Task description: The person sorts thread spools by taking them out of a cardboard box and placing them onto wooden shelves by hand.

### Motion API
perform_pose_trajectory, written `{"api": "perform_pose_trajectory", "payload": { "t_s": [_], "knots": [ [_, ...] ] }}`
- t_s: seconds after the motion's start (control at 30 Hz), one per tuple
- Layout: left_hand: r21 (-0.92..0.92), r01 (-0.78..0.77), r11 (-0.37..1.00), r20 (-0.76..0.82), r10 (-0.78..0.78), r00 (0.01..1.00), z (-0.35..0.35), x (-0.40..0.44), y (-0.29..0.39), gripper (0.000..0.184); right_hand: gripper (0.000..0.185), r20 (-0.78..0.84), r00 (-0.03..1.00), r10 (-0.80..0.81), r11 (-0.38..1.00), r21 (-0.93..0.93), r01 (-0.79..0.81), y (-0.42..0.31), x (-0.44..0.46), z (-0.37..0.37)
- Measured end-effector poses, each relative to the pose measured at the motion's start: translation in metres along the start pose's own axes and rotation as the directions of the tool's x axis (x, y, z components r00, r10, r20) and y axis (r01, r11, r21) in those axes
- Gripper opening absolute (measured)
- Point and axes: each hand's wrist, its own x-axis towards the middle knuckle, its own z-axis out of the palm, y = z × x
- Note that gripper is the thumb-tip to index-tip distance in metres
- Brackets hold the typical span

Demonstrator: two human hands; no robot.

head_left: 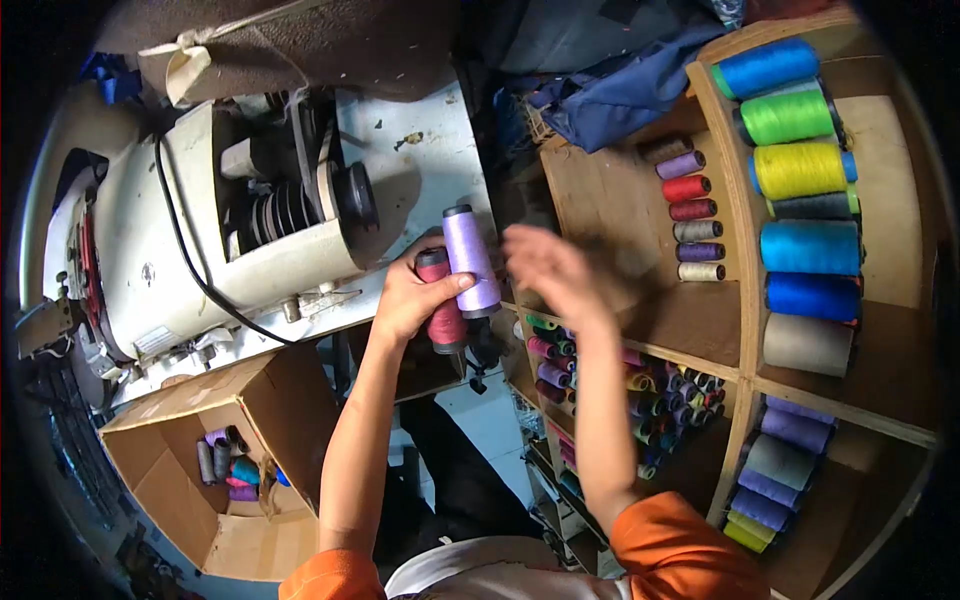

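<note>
Two thread spools are in my left hand (408,300): a lavender thread spool (468,255) with dark ends, and a dark pink thread spool (446,322) beside it. My thumb lies across the lavender one, and the fingers behind are mostly hidden. Just right of the spools, my right hand (550,265) is raised and blurred by motion. Nothing shows in its fingers, which look stretched out and apart from the lavender spool.
A wooden shelf (745,250) at right holds large spools (810,245), small spools (692,210) and a lower compartment of many spools (670,405). At left stands a white sewing machine (180,240). Below it, a cardboard box (285,400) contains several spools. Blue cloth (620,95) hangs at the back.
</note>
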Motion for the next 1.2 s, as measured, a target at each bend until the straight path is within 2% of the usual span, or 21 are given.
{"api": "perform_pose_trajectory", "payload": {
  "t_s": [0.07,0.13,0.17,0.2,0.23,0.27,0.33,0.37,0.47,0.53,0.6,0.63,0.67,0.8,0.83,0.97,1.07,1.1,1.13,1.17,1.2],
  "knots": [
    [0.133,0.027,0.991,0.017,-0.030,0.999,-0.001,-0.001,0.007,0.050,0.056,0.009,0.999,-0.048,0.988,-0.145,0.049,0.030,-0.017,0.028],
    [0.163,0.035,0.986,0.052,-0.044,0.998,-0.003,-0.001,0.006,0.050,0.051,0.062,0.997,-0.040,0.999,-0.008,0.041,0.015,-0.023,0.035],
    [0.267,-0.094,0.959,0.110,0.066,0.992,-0.003,-0.001,0.006,0.045,0.044,0.102,0.993,0.061,0.998,0.011,-0.062,0.008,-0.024,0.030],
    [0.146,-0.037,0.989,0.083,0.025,0.996,0.000,-0.003,0.004,0.043,0.038,0.091,0.994,0.063,0.990,0.124,-0.074,0.022,-0.021,0.017],
    [0.024,0.011,1.000,0.059,-0.013,0.998,0.002,-0.004,0.003,0.040,0.034,0.052,0.997,0.058,0.898,0.433,-0.075,0.028,-0.019,0.006],
    [-0.099,0.054,0.994,0.036,-0.051,0.998,0.004,-0.001,0.002,0.037,0.029,0.018,0.998,0.060,0.717,0.694,-0.056,0.030,-0.018,-0.007],
    [-0.078,0.020,0.997,-0.019,-0.021,1.000,0.007,-0.001,0.000,0.030,0.028,-0.299,0.953,0.038,0.563,0.795,0.227,0.019,0.001,-0.042],
    [-0.045,0.004,0.999,-0.040,-0.006,0.999,0.008,-0.002,0.001,0.029,0.031,-0.458,0.883,0.100,0.655,0.698,0.289,0.036,0.021,-0.082],
    [0.011,-0.041,0.999,-0.068,0.041,0.997,0.011,-0.002,0.000,0.026,0.022,-0.828,0.556,-0.071,0.787,0.297,0.542,0.033,0.085,-0.151],
    [0.165,-0.058,0.985,-0.098,0.075,0.992,0.015,-0.007,0.010,0.024,0.034,-0.954,0.300,0.031,0.909,0.152,0.388,0.035,0.126,-0.191],
    [0.167,-0.067,0.984,-0.154,0.093,0.984,0.021,-0.008,0.017,0.026,0.040,-0.944,0.207,-0.255,0.966,-0.243,0.082,0.068,0.173,-0.254],
    [0.254,-0.052,0.966,-0.147,0.092,0.985,0.020,-0.010,0.017,0.025,0.043,-0.895,0.196,-0.401,0.901,-0.424,-0.089,0.080,0.192,-0.271],
    [0.336,-0.035,0.941,-0.141,0.087,0.986,0.019,-0.011,0.015,0.025,0.045,-0.905,0.170,-0.390,0.901,-0.413,-0.132,0.082,0.203,-0.273],
    [0.119,0.005,0.993,-0.133,0.011,0.991,0.021,-0.008,0.009,0.022,0.039,-0.945,0.078,-0.319,0.913,-0.328,-0.243,0.101,0.240,-0.285],
    [0.318,-0.135,0.938,-0.111,0.178,0.978,0.021,-0.008,0.013,0.022,0.037,-0.951,0.058,-0.303,0.927,-0.308,-0.214,0.113,0.251,-0.295],
    [0.249,-0.128,0.960,-0.130,0.164,0.978,0.021,-0.006,0.005,0.014,0.033,-0.953,-0.113,-0.281,0.915,-0.231,-0.331,0.107,0.250,-0.273],
    [0.214,-0.108,0.971,-0.158,0.143,0.977,0.022,-0.006,0.001,0.015,0.027,-0.934,-0.119,-0.337,0.918,-0.297,-0.262,0.092,0.208,-0.220],
    [0.240,-0.089,0.967,-0.183,0.135,0.974,0.022,-0.007,0.000,0.018,0.022,-0.903,0.170,-0.394,0.919,-0.390,0.053,0.106,0.188,-0.214],
    [0.287,-0.049,0.957,-0.231,0.118,0.966,0.025,-0.007,0.005,0.019,0.020,-0.820,0.497,-0.283,0.936,-0.124,0.328,0.075,0.141,-0.156],
    [0.332,-0.007,0.943,-0.281,0.106,0.954,0.030,-0.007,0.011,0.020,0.018,-0.654,0.742,-0.151,0.948,0.115,0.295,0.047,0.095,-0.109],
    [0.377,0.027,0.926,-0.333,0.108,0.937,0.035,-0.004,0.017,0.022,0.022,-0.409,0.911,-0.043,0.968,0.208,0.139,0.020,0.052,-0.063]
  ]
}}
